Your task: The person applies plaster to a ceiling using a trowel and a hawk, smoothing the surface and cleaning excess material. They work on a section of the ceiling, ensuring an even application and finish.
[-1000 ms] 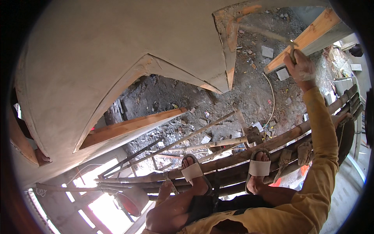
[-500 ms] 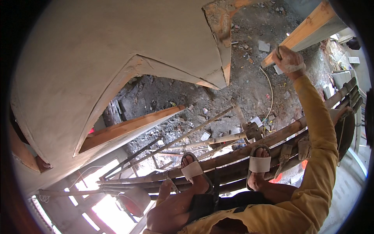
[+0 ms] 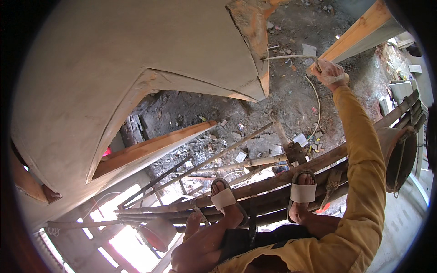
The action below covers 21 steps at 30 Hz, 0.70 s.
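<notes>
My right hand [image 3: 329, 73], dusted with pale powder, is closed around the handle of a thin-bladed tool like a trowel [image 3: 291, 57]. Its blade shows nearly edge-on, pointing left toward the broken edge of the grey plastered surface [image 3: 182, 41]. The handle's end sticks out behind my fist. What seems to be my left hand [image 3: 193, 223] is low beside my left knee, close to the bamboo poles [image 3: 268, 186]. Its fingers are mostly hidden, and I cannot make out whether it holds anything.
My sandalled feet stand on the bamboo poles, above a floor of rubble [image 3: 255, 132]. A bucket [image 3: 402, 157] hangs at the right, another [image 3: 157, 233] at lower left. Wood-edged openings cut the plastered surface. A wood-edged beam [image 3: 359, 36] juts in at upper right.
My right hand has moved a little left and down, and the tool's blade now shows, reaching left. My right arm has swung left, uncovering more of the right bucket.
</notes>
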Available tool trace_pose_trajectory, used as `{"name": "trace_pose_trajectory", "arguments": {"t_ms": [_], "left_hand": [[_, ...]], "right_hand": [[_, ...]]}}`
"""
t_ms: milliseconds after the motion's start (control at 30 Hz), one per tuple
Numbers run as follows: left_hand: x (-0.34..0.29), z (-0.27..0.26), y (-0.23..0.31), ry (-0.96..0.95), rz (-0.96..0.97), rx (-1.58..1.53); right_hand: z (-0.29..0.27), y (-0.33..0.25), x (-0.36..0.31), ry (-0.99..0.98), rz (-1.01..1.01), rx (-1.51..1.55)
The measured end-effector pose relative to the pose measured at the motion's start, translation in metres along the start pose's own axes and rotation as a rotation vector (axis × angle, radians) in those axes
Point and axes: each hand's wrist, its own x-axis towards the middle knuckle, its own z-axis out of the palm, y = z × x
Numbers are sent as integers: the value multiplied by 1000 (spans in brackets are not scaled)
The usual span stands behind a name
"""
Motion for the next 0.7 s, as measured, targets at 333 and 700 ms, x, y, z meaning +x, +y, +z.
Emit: {"name": "trace_pose_trajectory", "arguments": {"t_ms": [333, 700], "left_hand": [[-9, 9, 0, 8, -28, 37], [-17, 13, 10, -37, -155, -13]], "right_hand": [[51, 1, -21, -628, 101, -248], [59, -27, 4, -700, 201, -169]]}}
